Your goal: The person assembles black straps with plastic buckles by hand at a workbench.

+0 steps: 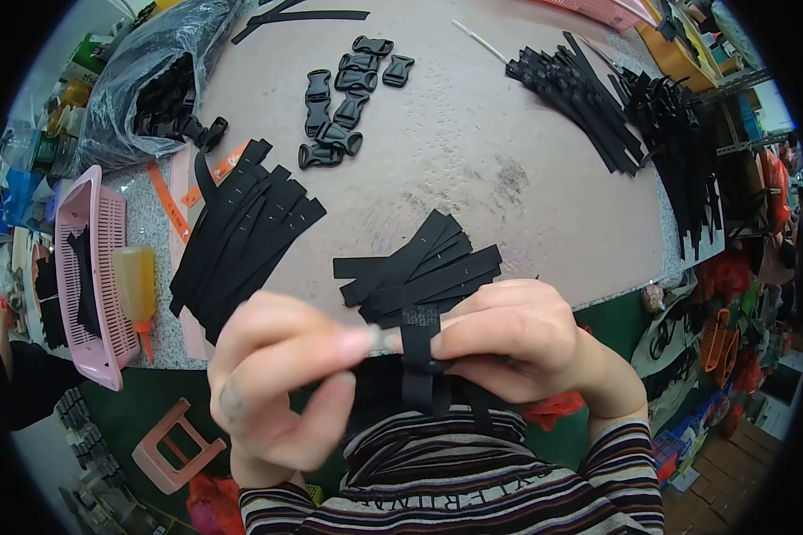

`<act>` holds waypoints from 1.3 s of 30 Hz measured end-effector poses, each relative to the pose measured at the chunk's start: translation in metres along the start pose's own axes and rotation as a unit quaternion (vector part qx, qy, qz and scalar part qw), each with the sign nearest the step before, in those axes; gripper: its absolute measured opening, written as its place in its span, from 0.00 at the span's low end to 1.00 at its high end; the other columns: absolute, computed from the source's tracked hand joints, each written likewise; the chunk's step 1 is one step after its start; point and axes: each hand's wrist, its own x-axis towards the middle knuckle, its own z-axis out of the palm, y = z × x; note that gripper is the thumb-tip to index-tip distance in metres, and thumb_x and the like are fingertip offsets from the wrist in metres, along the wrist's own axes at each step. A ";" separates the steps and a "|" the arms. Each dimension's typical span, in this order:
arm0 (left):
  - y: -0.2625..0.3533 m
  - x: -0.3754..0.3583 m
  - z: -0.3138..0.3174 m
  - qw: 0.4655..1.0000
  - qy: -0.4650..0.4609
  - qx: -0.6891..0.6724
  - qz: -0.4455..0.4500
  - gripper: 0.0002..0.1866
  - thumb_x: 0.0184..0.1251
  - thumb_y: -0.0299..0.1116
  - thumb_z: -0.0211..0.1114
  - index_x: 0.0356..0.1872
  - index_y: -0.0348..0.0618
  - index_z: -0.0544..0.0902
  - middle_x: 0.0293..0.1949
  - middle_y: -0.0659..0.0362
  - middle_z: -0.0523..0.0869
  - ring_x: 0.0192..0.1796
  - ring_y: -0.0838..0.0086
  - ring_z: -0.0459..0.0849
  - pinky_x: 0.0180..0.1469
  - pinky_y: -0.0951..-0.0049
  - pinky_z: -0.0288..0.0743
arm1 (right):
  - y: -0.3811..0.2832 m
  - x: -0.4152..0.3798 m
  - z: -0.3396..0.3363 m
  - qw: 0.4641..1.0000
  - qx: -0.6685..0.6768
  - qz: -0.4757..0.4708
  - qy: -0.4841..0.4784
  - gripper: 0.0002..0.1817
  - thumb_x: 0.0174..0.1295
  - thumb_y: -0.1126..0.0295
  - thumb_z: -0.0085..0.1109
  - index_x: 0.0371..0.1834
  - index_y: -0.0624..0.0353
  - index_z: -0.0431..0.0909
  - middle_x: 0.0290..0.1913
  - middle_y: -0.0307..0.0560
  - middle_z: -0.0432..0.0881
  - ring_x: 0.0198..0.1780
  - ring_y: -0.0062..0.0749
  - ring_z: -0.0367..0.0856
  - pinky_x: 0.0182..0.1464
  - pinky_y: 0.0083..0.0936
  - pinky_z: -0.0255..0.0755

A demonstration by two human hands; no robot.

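Close to my body, above the table's front edge, my right hand (513,334) pinches a looped black strap (420,343) that hangs down below the fingers. My left hand (285,374) is blurred; its thumb and index finger meet at a small pale tip beside the strap, too blurred to name. Behind the hands lies a fanned pile of short black straps (428,272). A larger pile of black straps (241,236) is to the left. Several black buckles (339,135) rest farther back on the table.
A plastic bag (107,125) of black buckles stands back left. A pink basket (120,223) and a yellow glue bottle (136,283) are at the left edge. Bundles of black straps (580,111) lie back right. A pink stool (177,446) is below; part of another person shows far left.
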 end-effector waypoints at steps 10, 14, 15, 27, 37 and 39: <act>-0.016 0.010 -0.002 0.994 -0.045 -0.021 -0.101 0.08 0.62 0.19 0.71 0.38 0.36 0.80 0.34 0.56 0.85 0.37 0.74 0.85 0.37 0.75 0.77 | -0.004 0.003 -0.006 0.992 0.054 0.055 -0.104 0.18 0.55 0.78 0.73 0.50 0.61 0.82 0.37 0.46 0.87 0.33 0.40 0.87 0.33 0.30 0.80; -0.030 0.002 -0.019 0.952 -0.004 -0.210 -0.222 0.13 0.72 0.31 0.70 0.47 0.33 0.77 0.35 0.55 0.86 0.37 0.74 0.88 0.41 0.78 0.80 | -0.010 0.003 -0.010 0.976 0.155 0.121 -0.095 0.16 0.60 0.78 0.71 0.51 0.62 0.81 0.43 0.47 0.88 0.41 0.36 0.91 0.37 0.27 0.81; -0.032 0.000 -0.021 0.915 -0.001 -0.307 -0.263 0.16 0.73 0.34 0.70 0.49 0.31 0.77 0.36 0.55 0.86 0.38 0.74 0.89 0.42 0.78 0.80 | -0.012 0.003 -0.011 0.970 0.178 0.141 -0.092 0.15 0.61 0.77 0.70 0.51 0.62 0.81 0.44 0.47 0.89 0.43 0.35 0.92 0.37 0.26 0.81; -0.024 -0.006 0.000 0.843 -0.127 -0.415 -0.319 0.06 0.59 0.18 0.72 0.35 0.31 0.85 0.42 0.46 0.89 0.43 0.68 0.88 0.48 0.71 0.81 | -0.011 -0.001 -0.011 0.939 0.264 0.200 -0.091 0.19 0.63 0.77 0.69 0.56 0.62 0.76 0.48 0.48 0.88 0.51 0.35 0.91 0.49 0.23 0.82; 0.004 -0.007 0.007 0.954 -0.050 -0.184 -0.230 0.07 0.56 0.18 0.75 0.34 0.33 0.85 0.37 0.48 0.92 0.39 0.71 0.91 0.44 0.73 0.82 | -0.022 0.008 -0.007 0.971 0.086 0.207 -0.080 0.15 0.61 0.66 0.74 0.43 0.64 0.80 0.31 0.49 0.84 0.32 0.39 0.88 0.33 0.25 0.77; 0.001 -0.005 0.005 0.949 -0.055 -0.196 -0.240 0.07 0.57 0.18 0.75 0.34 0.33 0.84 0.37 0.48 0.92 0.38 0.72 0.90 0.44 0.74 0.82 | -0.022 0.006 0.000 0.980 0.044 0.185 -0.050 0.14 0.62 0.65 0.73 0.40 0.64 0.81 0.26 0.49 0.82 0.27 0.39 0.84 0.29 0.27 0.73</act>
